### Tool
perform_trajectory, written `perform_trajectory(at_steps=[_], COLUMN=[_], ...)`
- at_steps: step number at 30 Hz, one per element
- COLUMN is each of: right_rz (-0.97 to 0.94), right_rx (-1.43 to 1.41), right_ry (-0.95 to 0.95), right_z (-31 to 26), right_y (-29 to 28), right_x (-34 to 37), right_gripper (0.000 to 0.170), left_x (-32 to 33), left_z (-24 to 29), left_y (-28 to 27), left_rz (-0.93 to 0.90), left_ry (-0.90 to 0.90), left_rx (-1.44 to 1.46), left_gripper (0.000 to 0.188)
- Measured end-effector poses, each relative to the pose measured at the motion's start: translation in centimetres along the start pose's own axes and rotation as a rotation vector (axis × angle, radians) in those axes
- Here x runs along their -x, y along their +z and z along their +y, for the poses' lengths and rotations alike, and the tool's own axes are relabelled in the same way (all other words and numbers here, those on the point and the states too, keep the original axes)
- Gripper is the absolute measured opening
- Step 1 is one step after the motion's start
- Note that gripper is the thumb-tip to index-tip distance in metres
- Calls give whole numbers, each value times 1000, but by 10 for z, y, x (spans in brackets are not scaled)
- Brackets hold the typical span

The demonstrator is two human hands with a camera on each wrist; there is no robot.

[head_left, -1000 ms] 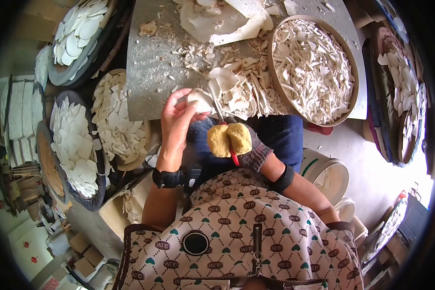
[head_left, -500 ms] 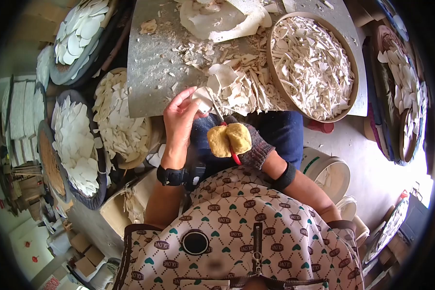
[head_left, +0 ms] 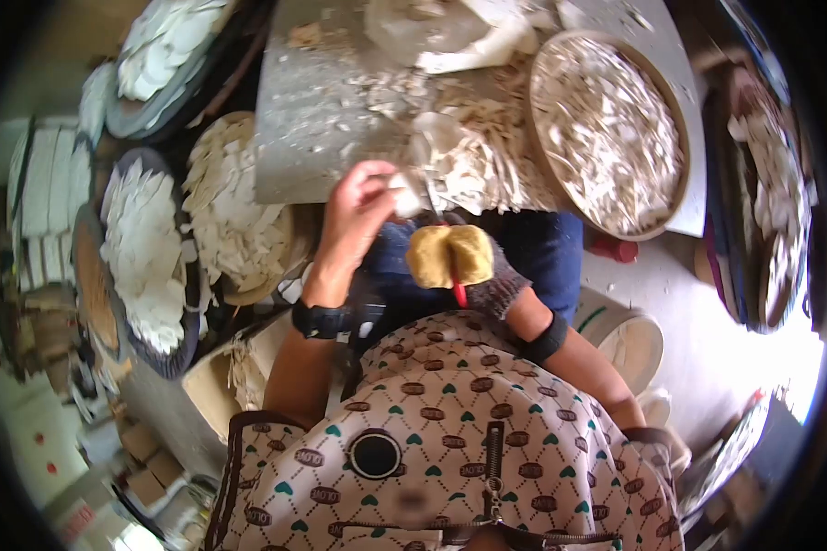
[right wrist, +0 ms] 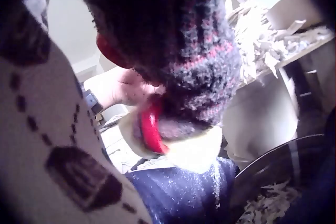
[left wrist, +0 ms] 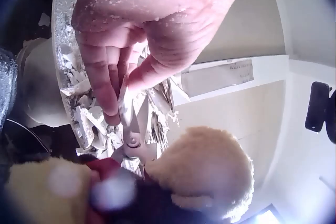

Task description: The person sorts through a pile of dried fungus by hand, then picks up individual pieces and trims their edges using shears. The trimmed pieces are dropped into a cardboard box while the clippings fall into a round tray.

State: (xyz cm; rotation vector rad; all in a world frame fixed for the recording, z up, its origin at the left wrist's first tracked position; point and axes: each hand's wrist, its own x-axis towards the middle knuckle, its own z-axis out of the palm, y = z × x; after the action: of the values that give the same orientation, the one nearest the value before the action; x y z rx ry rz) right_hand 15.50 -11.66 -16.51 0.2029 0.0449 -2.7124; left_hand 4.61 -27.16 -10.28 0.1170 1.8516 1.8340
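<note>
Between thumb and fingers, the bare left hand point(head_left: 358, 216) pinches a small pale flat piece point(head_left: 403, 197). In the left wrist view that piece point(left wrist: 126, 103) lies at the blades of metal scissors point(left wrist: 133, 139), below the left hand point(left wrist: 142, 29). The right hand point(head_left: 498, 275), in a dark knitted glove, grips the scissors by red handles point(head_left: 459, 294) with yellow padding point(head_left: 448, 256). From the right wrist, the gloved right hand point(right wrist: 184, 61) is curled round a red handle point(right wrist: 151, 127); its fingertips are mostly hidden.
On the metal table point(head_left: 308, 124) lie pale scraps point(head_left: 478, 165) and a large pale sheet point(head_left: 432, 32). A round tray point(head_left: 539, 165) of slivers stands at the table's right. Several trays of pale pieces point(head_left: 147, 257) stand left; a white bucket point(head_left: 629, 344) is at the lower right.
Both hands and the scissors have shifted slightly right in the head view, along with the table. The left hand still pinches the piece by the blades.
</note>
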Motion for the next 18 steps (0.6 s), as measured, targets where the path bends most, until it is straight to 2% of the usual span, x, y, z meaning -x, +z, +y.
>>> perform_trajectory(at_steps=[2,4,6,7,8,10,13,15,16,17,18], right_rz=[15,-140,-88,-13,42,135,96,103,113,121,288], right_rx=[142,148,140,67,187,505,1140,860,723,646,581], right_ry=[-35,47,34,16,-16,-54,-75,-18,-3,-44,-18], right_z=[1,-9,-9,-7,-6,-6,-9,-4,-5,3,5], right_y=[-12,-8,-13,-27,-28,-24,4,-10,-14,11,16], right_x=[2,-1,1,1,3,6,10,8,9,9,10], right_gripper=[32,33,31,27,25,22,25,28,30,24,26], left_x=[4,4,3,0,-1,-1,-2,-1,-2,-2,-4], left_z=[-1,-8,-17,-20,-22,-21,-14,-5,-9,-12,-14], left_y=[-1,0,15,19,20,14,2,-1,-4,-7,-8], left_rz=[-35,49,201,259,310,282,193,156,138,122,98], left_ry=[17,94,241,257,267,198,85,18,48,50,51], left_rx=[43,35,361,338,317,317,304,292,247,254,263], left_gripper=[31,33,29,28,28,28,28,29,30,30,30])
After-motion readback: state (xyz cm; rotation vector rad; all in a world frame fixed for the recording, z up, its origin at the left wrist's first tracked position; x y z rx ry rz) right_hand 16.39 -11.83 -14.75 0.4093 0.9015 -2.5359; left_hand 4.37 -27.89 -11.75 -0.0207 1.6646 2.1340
